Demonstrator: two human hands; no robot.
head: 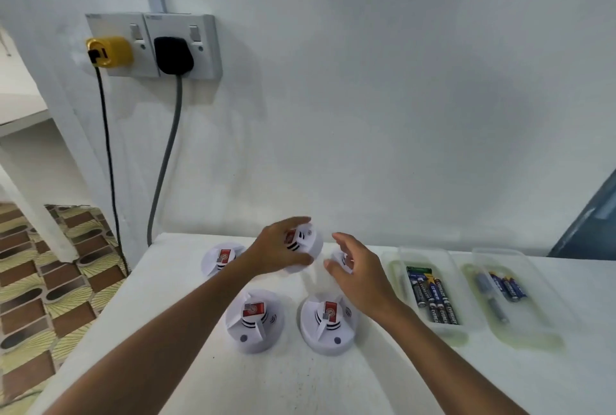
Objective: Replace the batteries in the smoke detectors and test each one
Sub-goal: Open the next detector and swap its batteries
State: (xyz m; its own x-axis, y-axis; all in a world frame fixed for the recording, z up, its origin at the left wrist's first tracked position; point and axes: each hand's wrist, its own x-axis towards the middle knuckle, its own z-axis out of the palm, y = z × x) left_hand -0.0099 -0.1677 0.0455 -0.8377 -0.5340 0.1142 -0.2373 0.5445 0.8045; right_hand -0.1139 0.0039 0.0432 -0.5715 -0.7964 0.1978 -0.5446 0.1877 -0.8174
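Several white round smoke detectors with red labels lie on the white table (300,388). My left hand (276,253) grips one detector (308,241) at the back, tilted and lifted off the table. My right hand (356,268) hovers beside it with fingers spread, holding nothing, and partly hides another detector (343,259). A third detector (221,258) lies at the back left. Two more sit nearer me: one front left (255,319) and one front right (328,319).
Two clear plastic trays stand on the right: the nearer tray (463,321) holds several blue batteries (433,296), the farther tray (546,301) a few batteries and a dark tool. A wall socket (153,44) with two plugs and hanging cables is at the upper left.
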